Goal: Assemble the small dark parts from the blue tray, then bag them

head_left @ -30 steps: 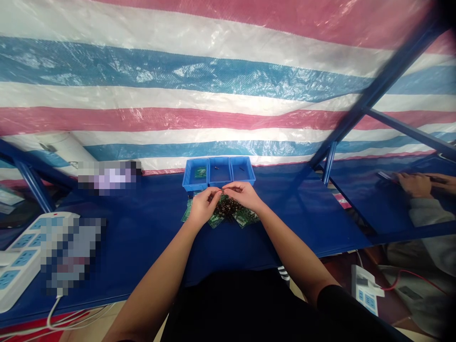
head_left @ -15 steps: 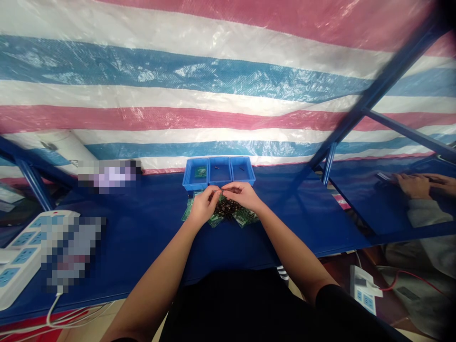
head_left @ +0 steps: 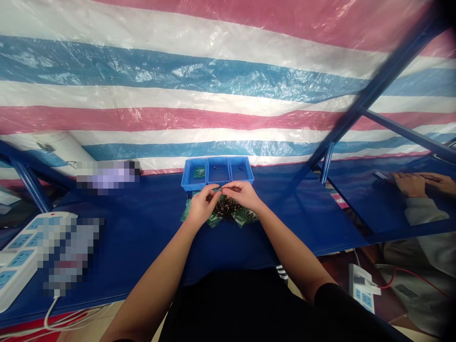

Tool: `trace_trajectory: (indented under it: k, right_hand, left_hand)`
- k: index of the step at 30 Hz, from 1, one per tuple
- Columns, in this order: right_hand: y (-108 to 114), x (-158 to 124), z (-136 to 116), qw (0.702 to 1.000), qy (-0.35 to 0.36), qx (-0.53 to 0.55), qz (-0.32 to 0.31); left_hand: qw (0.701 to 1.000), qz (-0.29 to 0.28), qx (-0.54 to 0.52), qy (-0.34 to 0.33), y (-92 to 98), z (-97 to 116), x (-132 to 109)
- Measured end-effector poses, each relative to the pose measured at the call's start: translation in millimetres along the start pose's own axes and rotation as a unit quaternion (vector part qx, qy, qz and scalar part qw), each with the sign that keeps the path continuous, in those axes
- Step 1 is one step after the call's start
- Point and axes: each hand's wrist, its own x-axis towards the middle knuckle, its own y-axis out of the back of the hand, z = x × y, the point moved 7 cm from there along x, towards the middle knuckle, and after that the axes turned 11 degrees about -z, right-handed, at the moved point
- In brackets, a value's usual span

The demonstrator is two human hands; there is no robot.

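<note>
My left hand (head_left: 204, 203) and my right hand (head_left: 242, 194) meet fingertip to fingertip over a pile of small dark parts (head_left: 228, 208). Both are closed in a pinch, and whatever lies between the fingertips is too small to make out. Flat green pieces, perhaps circuit boards or small packets, lie around the pile: one green piece (head_left: 215, 220) in front, another (head_left: 242, 217) to the right, more partly hidden by my left hand. Just beyond my fingers stands a blue three-compartment tray (head_left: 218, 184). Its left compartment holds green pieces (head_left: 199, 172); the middle and right ones each hold a tiny dark part.
A white power strip (head_left: 35, 251) and a blurred-out device (head_left: 73, 256) lie on the blue table (head_left: 142, 247) at left. Behind is a striped plastic sheet (head_left: 160, 118). Past the blue metal frame (head_left: 356, 114) at right, another person's hands (head_left: 413, 184) rest over another table.
My fingertips have shifted slightly and stay pinched together over the pile. The camera view has moved a little. Tray and green pieces look the same.
</note>
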Motion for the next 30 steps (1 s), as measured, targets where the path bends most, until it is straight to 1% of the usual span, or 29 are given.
trace_trajectory:
  k: [4,7,10,14,16,19,24,27,30]
  right_hand:
    - [-3.9,0.5,0.2,1.000,-0.001,-0.010,-0.012]
    - [-4.2,0.3,-0.3,1.000,-0.003,-0.009,-0.008]
    - [-4.8,-0.7,-4.0,1.000,0.014,0.000,-0.007]
    - [-4.0,-2.3,-9.0,0.999,0.030,-0.037,0.010]
    - [-2.5,-2.2,-7.5,0.998,0.025,-0.050,0.021]
    - [-0.3,-0.9,-1.9,0.999,0.017,-0.032,0.027]
    - [0.5,0.5,3.7,0.999,0.013,-0.027,0.018]
    - [0.0,-0.1,3.8,0.999,0.009,-0.033,0.018]
    - [-1.8,-0.8,1.8,1.000,0.012,-0.017,0.012]
  left_hand:
    - [1.000,0.012,0.011,-0.012,2.8,2.5,-0.3]
    - [1.000,0.006,0.019,-0.021,4.0,5.3,-0.1]
    - [1.000,-0.006,0.023,-0.020,3.6,5.4,0.4]
    - [0.999,-0.013,0.027,-0.014,2.2,3.4,0.4]
    - [1.000,-0.009,0.024,-0.007,1.8,1.7,0.0]
    - [1.000,0.008,0.020,0.001,2.1,-0.5,-0.5]
    - [0.999,0.019,0.026,-0.014,2.2,1.2,0.1]
    - [0.999,0.011,0.030,-0.014,2.8,2.3,0.3]
    - [0.999,-0.011,0.029,-0.012,2.6,3.9,0.1]
